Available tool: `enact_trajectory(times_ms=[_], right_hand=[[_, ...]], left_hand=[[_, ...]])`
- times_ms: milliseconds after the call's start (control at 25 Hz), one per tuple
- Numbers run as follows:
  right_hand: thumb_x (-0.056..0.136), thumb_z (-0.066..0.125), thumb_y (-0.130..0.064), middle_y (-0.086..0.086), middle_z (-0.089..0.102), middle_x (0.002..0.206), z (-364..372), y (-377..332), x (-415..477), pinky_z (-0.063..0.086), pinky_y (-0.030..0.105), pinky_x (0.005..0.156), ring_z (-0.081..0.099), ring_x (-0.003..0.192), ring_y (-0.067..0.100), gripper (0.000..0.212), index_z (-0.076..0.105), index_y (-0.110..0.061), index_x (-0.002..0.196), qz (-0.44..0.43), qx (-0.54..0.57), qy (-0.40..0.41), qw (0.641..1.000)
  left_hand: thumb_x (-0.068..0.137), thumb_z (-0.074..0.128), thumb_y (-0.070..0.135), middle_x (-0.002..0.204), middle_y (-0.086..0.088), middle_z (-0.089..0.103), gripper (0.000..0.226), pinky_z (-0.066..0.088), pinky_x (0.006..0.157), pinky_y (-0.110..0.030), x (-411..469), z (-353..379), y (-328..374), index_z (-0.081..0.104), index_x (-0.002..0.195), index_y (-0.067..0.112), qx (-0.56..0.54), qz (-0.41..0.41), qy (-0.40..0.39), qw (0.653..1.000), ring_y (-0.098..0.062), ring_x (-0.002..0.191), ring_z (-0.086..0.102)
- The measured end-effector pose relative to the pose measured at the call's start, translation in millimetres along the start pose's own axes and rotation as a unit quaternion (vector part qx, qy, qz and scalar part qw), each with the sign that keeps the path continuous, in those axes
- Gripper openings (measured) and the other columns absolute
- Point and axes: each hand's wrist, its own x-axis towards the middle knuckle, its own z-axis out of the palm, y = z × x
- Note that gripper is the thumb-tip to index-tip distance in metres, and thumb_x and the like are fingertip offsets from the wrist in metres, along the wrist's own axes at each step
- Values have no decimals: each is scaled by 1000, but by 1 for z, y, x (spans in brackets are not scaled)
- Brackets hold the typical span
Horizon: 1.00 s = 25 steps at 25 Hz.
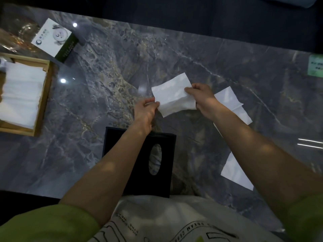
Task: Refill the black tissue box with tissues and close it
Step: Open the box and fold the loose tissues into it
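Observation:
A white tissue is held spread above the marble table between both hands. My left hand pinches its near-left corner and my right hand pinches its right edge. Below them, near the table's front edge, lies the black tissue box, its face with the oval opening turned up; my left forearm crosses over it. Two more white tissues lie flat on the table, one behind my right wrist and one partly hidden under my right forearm.
A wooden tray holding a stack of white tissues sits at the left edge. Behind it stand a white and dark green carton and a clear crinkled wrapper. A green label sits far right.

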Motion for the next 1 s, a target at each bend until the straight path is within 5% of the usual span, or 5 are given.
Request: enact_trajectory(times_ms=[200, 400, 560, 760, 1000], right_hand=[[94, 59, -17, 5, 64, 87, 14, -7, -55, 52, 37, 78, 61, 84, 19, 14, 60, -16, 79, -28, 66, -36, 997], [93, 58, -20, 13, 63, 96, 39, 0, -104, 54, 50, 85, 61, 91, 26, 11, 61, -12, 86, -49, 89, -38, 994], [96, 52, -13, 10, 64, 91, 60, 13, -141, 51, 31, 71, 62, 83, 21, 9, 60, -8, 95, -35, 136, -23, 990], [96, 54, -13, 8, 65, 94, 80, 35, -178, 50, 28, 66, 62, 80, 20, 7, 61, -14, 93, -29, 150, 6, 988], [91, 62, -7, 11, 68, 107, 82, 64, -220, 58, 31, 67, 68, 88, 23, 12, 63, -15, 100, -22, 158, 7, 987]], left_hand=[[87, 63, 4, 82, -6, 63, 20, 48, 55, -21, -25, -44, 2, 64, 106, 11, -24, 62, -64, 996, -12, 62, 56], [86, 68, 5, 103, -12, 69, 31, 59, 75, -30, -58, -94, 8, 60, 115, 14, -41, 63, -173, 982, -19, 84, 69], [84, 69, 0, 98, -13, 71, 35, 59, 74, -29, -74, -127, 2, 59, 116, 10, -18, 84, -219, 972, -18, 79, 72], [85, 68, 1, 89, -8, 71, 26, 60, 74, -31, -85, -156, -14, 61, 105, 16, 12, 128, -215, 968, -15, 76, 70], [88, 66, 5, 87, -6, 71, 29, 58, 75, -30, -98, -176, -40, 61, 116, 6, 29, 130, -253, 958, -17, 84, 69]])
